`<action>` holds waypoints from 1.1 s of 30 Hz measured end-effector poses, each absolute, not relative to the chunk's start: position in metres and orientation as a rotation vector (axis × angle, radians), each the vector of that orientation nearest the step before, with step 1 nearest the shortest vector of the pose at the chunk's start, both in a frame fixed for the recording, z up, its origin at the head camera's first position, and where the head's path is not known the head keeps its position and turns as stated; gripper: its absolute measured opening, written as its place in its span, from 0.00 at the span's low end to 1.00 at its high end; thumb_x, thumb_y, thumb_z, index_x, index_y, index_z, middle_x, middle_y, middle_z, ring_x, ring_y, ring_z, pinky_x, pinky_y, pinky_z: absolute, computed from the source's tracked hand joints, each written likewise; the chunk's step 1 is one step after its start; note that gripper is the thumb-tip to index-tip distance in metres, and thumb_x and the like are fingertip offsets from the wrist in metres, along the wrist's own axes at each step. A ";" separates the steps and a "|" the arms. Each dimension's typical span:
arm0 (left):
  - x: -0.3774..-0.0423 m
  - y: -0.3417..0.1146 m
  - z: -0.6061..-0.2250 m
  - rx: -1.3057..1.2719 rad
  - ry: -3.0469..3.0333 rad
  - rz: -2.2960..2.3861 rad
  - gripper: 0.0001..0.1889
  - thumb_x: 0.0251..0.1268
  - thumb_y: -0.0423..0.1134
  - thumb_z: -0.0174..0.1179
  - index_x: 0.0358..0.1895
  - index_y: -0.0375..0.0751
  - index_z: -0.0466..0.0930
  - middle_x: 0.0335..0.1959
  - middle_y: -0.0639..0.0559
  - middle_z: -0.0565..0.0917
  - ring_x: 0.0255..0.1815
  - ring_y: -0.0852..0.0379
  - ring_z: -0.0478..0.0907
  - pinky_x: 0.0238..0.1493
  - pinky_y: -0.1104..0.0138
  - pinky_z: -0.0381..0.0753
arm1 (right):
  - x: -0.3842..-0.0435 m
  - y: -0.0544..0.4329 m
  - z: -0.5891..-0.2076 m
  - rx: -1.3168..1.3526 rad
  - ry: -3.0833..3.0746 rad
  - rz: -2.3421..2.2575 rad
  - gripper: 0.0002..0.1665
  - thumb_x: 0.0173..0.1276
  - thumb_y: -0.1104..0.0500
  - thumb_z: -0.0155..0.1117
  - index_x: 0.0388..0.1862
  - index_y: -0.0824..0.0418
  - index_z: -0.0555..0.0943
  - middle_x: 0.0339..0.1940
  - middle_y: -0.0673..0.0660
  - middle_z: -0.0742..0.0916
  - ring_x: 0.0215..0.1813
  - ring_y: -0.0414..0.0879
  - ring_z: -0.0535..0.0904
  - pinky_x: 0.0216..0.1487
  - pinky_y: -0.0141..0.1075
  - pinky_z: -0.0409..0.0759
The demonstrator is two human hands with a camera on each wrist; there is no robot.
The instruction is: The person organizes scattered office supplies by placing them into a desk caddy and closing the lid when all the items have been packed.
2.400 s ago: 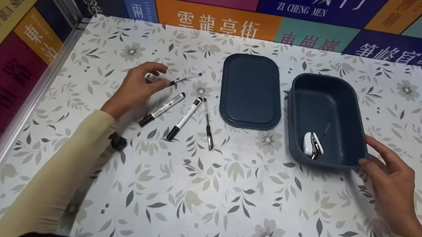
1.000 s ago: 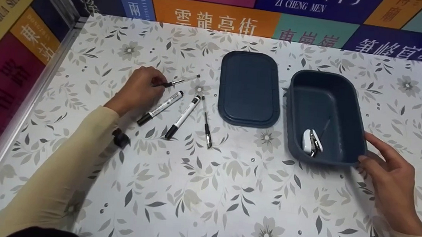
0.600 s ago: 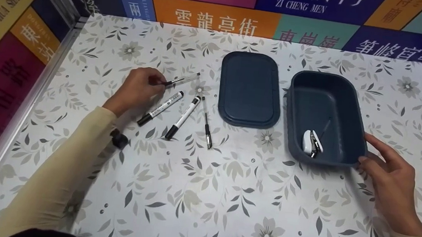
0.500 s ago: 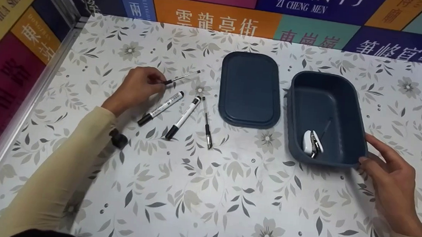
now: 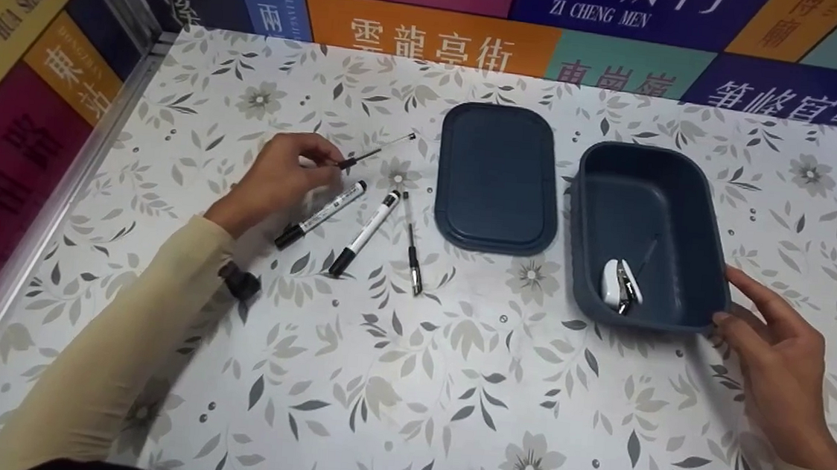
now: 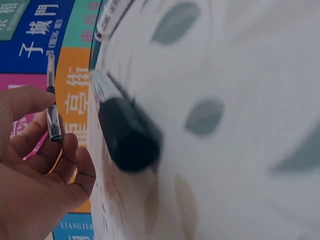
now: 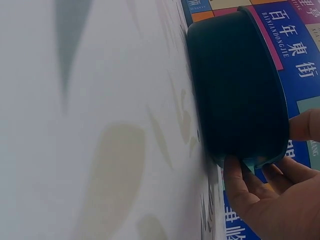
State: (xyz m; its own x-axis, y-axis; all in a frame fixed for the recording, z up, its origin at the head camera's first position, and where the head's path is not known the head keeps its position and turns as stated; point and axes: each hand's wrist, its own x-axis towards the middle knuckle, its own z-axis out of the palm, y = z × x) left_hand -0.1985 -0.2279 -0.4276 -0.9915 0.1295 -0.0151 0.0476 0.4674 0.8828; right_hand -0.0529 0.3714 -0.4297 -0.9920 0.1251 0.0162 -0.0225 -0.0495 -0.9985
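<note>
My left hand pinches a clear gel pen with a black grip between thumb and fingers. In the left wrist view the same pen stands upright against the wall, its lower end by the fingertips. Two white markers with black caps, one nearer and one farther right, lie just beside that hand. Another gel pen lies to their right. My right hand grips the near right corner of a dark blue box. Inside the box sits a small white stapler-like tool.
A dark blue lid lies flat between the pens and the box. The table has a white cover with a leaf and flower print. Printed panels stand along its back and sides.
My left fingers have curled in and taken hold of the pen, whose far end has swung up and to the right. The right hand and the box stay in place.
</note>
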 end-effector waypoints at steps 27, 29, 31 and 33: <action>-0.190 -0.180 -0.415 0.288 2.547 1.660 0.06 0.73 0.31 0.67 0.48 0.40 0.91 0.44 0.49 0.89 0.49 0.53 0.81 0.54 0.63 0.79 | -0.053 0.371 -0.429 -0.110 -2.083 2.211 0.34 0.77 0.78 0.63 0.80 0.69 0.74 0.70 0.62 0.86 0.62 0.46 0.89 0.50 0.28 0.87; -0.190 -0.177 -0.415 0.300 2.548 1.654 0.06 0.73 0.31 0.67 0.48 0.41 0.91 0.44 0.49 0.89 0.48 0.54 0.81 0.53 0.63 0.79 | -0.053 0.372 -0.429 -0.120 -2.096 2.197 0.34 0.77 0.77 0.64 0.80 0.68 0.74 0.70 0.62 0.86 0.60 0.46 0.89 0.47 0.28 0.87; -0.191 -0.173 -0.414 0.323 2.554 1.648 0.06 0.73 0.31 0.68 0.47 0.41 0.92 0.44 0.49 0.89 0.48 0.54 0.82 0.53 0.63 0.79 | -0.053 0.372 -0.429 -0.127 -2.102 2.192 0.34 0.77 0.77 0.64 0.80 0.68 0.74 0.69 0.61 0.86 0.59 0.46 0.89 0.46 0.28 0.87; -0.192 -0.170 -0.414 0.354 2.559 1.645 0.07 0.72 0.31 0.67 0.48 0.40 0.92 0.43 0.49 0.90 0.47 0.54 0.83 0.53 0.61 0.79 | -0.052 0.372 -0.429 -0.132 -2.098 2.198 0.34 0.77 0.77 0.64 0.80 0.68 0.74 0.70 0.61 0.86 0.59 0.46 0.90 0.46 0.29 0.87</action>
State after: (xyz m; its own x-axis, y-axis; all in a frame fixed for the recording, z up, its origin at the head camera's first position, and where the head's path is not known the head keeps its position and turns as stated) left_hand -0.1924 -0.1696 -0.4140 -0.9702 0.2355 0.0577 0.1502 0.3971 0.9054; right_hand -0.0525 0.3722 -0.4293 -0.9912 0.1319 0.0061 -0.0122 -0.0455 -0.9989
